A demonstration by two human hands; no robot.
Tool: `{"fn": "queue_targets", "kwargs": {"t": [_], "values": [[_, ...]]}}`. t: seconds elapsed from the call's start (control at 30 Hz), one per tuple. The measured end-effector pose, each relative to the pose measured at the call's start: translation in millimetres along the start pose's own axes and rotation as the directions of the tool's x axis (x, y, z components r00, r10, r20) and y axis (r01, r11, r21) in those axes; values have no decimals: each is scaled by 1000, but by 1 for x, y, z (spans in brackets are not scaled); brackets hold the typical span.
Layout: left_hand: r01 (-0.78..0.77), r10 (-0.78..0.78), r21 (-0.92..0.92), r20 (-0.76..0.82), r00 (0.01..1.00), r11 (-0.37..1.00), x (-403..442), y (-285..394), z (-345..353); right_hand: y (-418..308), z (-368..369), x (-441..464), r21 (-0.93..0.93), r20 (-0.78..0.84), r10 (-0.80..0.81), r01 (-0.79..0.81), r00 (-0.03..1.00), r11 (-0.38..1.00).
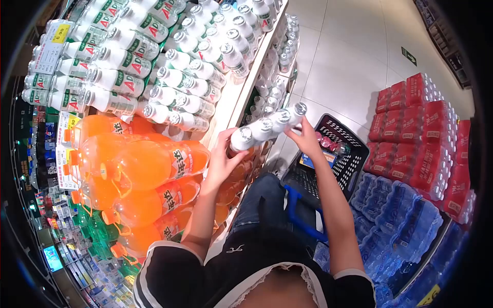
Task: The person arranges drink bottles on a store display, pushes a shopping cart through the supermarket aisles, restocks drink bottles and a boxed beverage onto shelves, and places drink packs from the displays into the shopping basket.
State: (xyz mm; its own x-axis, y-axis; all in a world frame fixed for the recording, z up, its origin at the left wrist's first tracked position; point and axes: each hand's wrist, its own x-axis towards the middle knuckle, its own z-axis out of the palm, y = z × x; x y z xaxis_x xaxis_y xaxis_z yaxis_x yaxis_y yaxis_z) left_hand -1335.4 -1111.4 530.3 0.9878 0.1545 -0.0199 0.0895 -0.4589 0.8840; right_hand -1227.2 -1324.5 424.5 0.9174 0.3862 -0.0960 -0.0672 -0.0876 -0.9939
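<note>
A strip pack of several small white bottles with silver foil caps [263,129] is held up in front of my body, tilted up toward the right. My left hand [224,155] grips its left end, with the thumb against the nearest bottle. At the other end, my right hand [306,138] is closed on the last bottle. Beyond the pack, rows of similar white bottles with green and red labels [123,82] are stacked on a display shelf. Large bottles of orange drink [149,164] lie stacked beside my left forearm.
A dark shopping basket with a blue handle [328,174] stands right of my legs, with a few packaged goods inside. Red shrink-wrapped packs [411,133] and blue-wrapped bottle packs [395,215] are piled to the right. Price tags [54,46] hang on the left. Pale floor tiles [349,56] lie ahead.
</note>
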Motion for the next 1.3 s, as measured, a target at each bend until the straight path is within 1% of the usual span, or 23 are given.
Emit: {"fn": "queue_targets", "kwargs": {"t": [0.03, 0.07, 0.1, 0.13, 0.2, 0.23, 0.3, 0.33, 0.4, 0.47, 0.5, 0.57, 0.6, 0.63, 0.77, 0.83, 0.9, 0.93, 0.97, 1.03, 1.1, 1.17, 1.3], "values": [[-152, 152, 4, -78, 985, 988, -4, -20, -7, -23, 6, 14, -2, -5, -44, 44, 999, 999], [-228, 226, 1, -150, 962, 974, -6, -27, -9, -42, 13, 27, -1, -10, -88, 88, 996, 996], [-303, 296, 5, -221, 929, 953, -8, -32, -10, -62, 20, 40, -79, 17, -240, 240, 971, 967], [-314, 307, 3, -222, 925, 949, -11, -36, -10, -73, 29, 53, -71, 52, -267, 270, 962, 960], [-143, 165, 87, -360, 918, 986, -14, -42, -4, -84, 50, 67, -97, 91, -261, 269, 961, 958], [-161, 181, 83, -357, 917, 983, -13, -42, -1, -83, 62, 74, -131, 95, -226, 237, 970, 963], [-123, -77, -358, -494, 866, 926, -9, -42, 8, -87, 76, 79, -112, 91, -428, 436, 899, 893], [-120, -67, -309, -530, 845, 943, -8, -40, 13, -83, 80, 85, -153, 106, -421, 433, 901, 888], [-111, -47, -267, -523, 851, 957, -7, -49, 19, -84, 87, 88, -185, 112, -416, 430, 903, 884], [-110, 33, -109, -545, 838, 988, -5, -49, 22, -91, 85, 83, -199, 160, -238, 268, 958, 943], [-119, 43, -108, -532, 846, 987, -4, -48, 23, -80, 89, 81, -201, 142, -241, 266, 960, 943], [-114, 21, -123, -584, 811, 986, -3, -44, 25, -58, 101, 71, -352, -6, -376, 350, 927, 868], [-144, -5, -209, -584, 812, 967, -4, -38, 25, -57, 99, 63, -255, 96, -195, 214, 976, 943], [-145, -3, -210, -577, 816, 967, -3, -36, 25, -56, 101, 60, -256, 88, -193, 209, 977, 944], [-73, -36, -158, -592, 805, 985, -3, -36, 25, -67, 99, 52, -329, 226, -263, 328, 938, 886], [-31, -52, -127, -601, 797, 991, 1, -40, 25, -77, 101, 43, -448, 316, -175, 309, 933, 839], [7, -84, -123, -633, 770, 992, 4, -43, 27, -78, 120, 31, -572, 307, -235, 376, 922, 729], [-37, -123, -245, -605, 786, 969, 5, -41, 27, -77, 127, 29, -571, 259, -251, 358, 933, 739], [-39, -120, -244, -603, 788, 969, 6, -46, 27, -77, 132, 28, -568, 210, -267, 340, 940, 749], [-65, -280, -543, -529, 801, 837, 7, -53, 25, -75, 135, 32, -574, 204, -275, 342, 940, 744], [-95, -254, -557, -515, 818, 825, -2, -48, 23, -72, 139, 31, -575, 202, -278, 344, 939, 742], [-137, -123, -433, -521, 845, 891, -5, -48, 24, -70, 138, 33, -478, 189, -292, 347, 938, 807], [-151, -112, -421, -537, 836, 894, -10, -58, 34, -61, 135, 32, -392, 208, -310, 370, 928, 842]]}}
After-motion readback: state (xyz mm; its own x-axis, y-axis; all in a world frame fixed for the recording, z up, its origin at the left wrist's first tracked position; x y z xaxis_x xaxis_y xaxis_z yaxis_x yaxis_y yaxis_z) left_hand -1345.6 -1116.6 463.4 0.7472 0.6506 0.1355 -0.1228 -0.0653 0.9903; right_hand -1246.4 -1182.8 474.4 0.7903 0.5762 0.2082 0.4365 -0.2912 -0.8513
